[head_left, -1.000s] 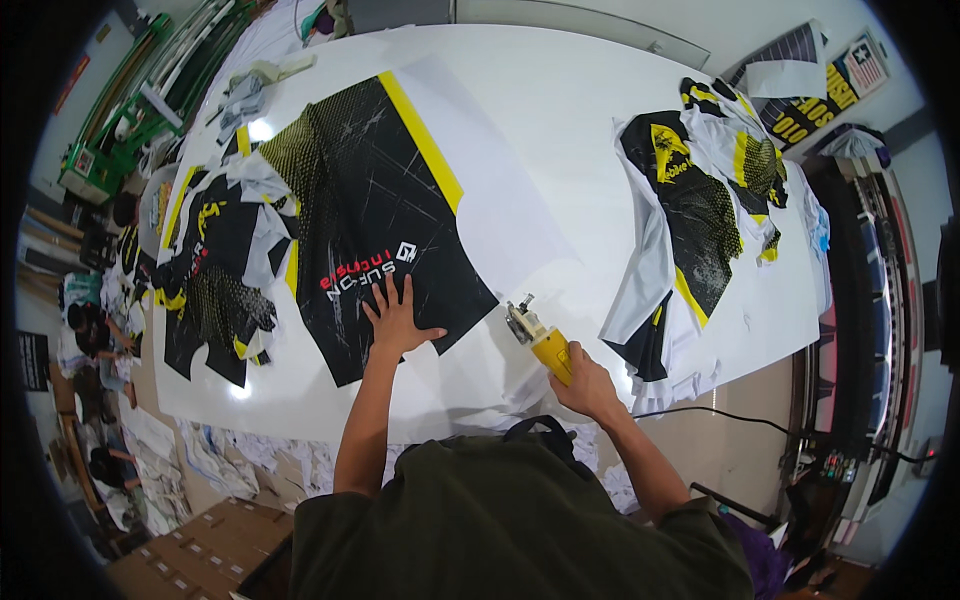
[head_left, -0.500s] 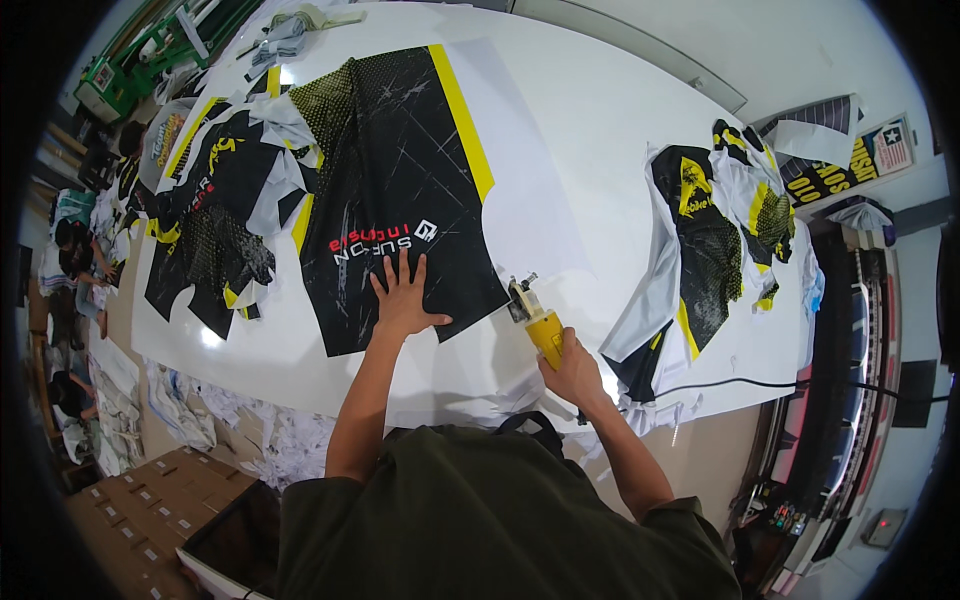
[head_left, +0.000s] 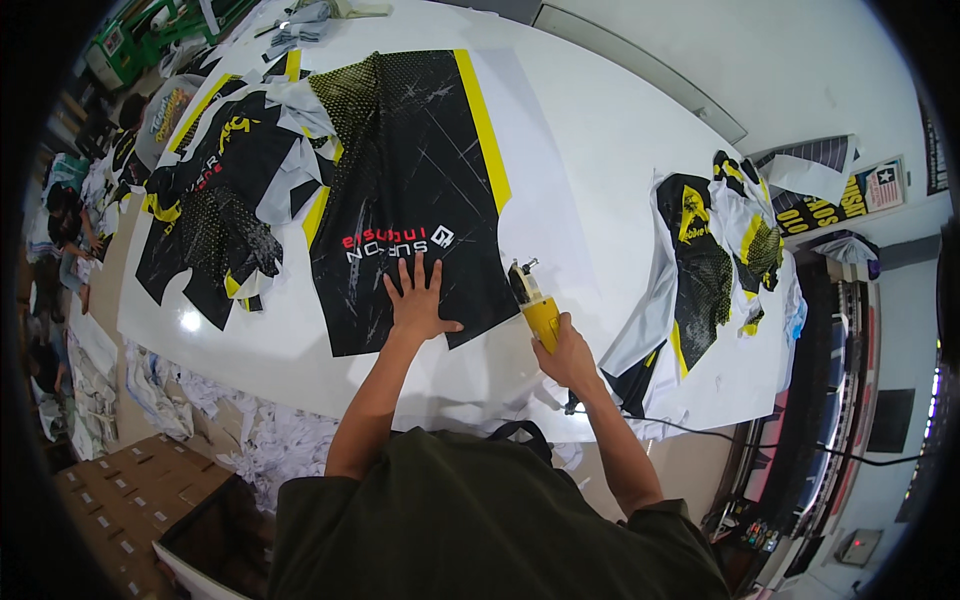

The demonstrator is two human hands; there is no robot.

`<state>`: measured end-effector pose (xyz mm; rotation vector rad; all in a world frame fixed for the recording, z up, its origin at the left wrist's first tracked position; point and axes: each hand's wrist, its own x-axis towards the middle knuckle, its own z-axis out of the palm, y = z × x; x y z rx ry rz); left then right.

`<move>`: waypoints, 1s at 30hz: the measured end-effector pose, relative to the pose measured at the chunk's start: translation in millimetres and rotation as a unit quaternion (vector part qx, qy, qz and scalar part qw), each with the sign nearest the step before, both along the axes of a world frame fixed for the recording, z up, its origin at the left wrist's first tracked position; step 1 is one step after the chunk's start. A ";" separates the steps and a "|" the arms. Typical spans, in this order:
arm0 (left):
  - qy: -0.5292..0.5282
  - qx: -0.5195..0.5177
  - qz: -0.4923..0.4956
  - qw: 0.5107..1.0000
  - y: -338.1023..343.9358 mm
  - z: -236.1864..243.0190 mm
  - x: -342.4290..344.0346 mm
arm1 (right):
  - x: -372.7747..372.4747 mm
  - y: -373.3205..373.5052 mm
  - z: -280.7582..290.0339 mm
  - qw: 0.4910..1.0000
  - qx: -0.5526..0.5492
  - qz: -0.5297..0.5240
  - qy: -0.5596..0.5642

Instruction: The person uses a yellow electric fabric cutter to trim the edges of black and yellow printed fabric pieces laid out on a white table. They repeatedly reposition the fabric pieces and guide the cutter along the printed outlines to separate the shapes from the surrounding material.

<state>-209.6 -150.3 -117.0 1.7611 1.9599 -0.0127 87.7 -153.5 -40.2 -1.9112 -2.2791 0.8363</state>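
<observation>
My left hand lies with fingers spread on a black printed fabric panel with a yellow side stripe. It presses near the panel's lower edge, just below the printed lettering. In my right hand is a yellow handheld electric fabric cutter, my fingers wrapped round its body. The cutter's metal head is at the panel's lower right edge; whether its blade touches the cloth I cannot tell. White sheet material lies along the panel's right side.
The white table carries black, yellow and white cut pieces at left and another heap at right. A black cord runs off right. White scraps cover the floor at the near left, by cardboard boxes. Another person is far left.
The whole view has shifted and turned slightly. Relative to the panel, the cutter in my right hand has moved a little farther from me along the right edge. My left hand stays spread on the panel.
</observation>
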 end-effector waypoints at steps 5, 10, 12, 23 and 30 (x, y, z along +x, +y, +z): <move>-0.021 0.002 0.005 1.000 -1.6 1.3 -2.4 | -26.4 18.6 3.4 1.000 -0.009 -0.023 -0.019; -0.025 -0.015 0.004 1.000 0.8 8.1 -3.9 | -51.3 36.0 1.7 0.998 -0.005 -0.055 -0.022; -0.026 -0.011 0.006 1.000 0.4 8.7 -4.1 | -63.2 42.1 3.3 0.997 -0.005 -0.071 -0.024; -0.031 -0.036 -0.007 0.999 4.4 14.1 -6.4 | -117.3 72.4 -6.9 0.988 0.040 -0.145 -0.028; -0.001 -0.044 -0.018 0.999 5.9 14.9 -6.7 | -148.8 93.2 -12.0 0.978 0.048 -0.203 -0.033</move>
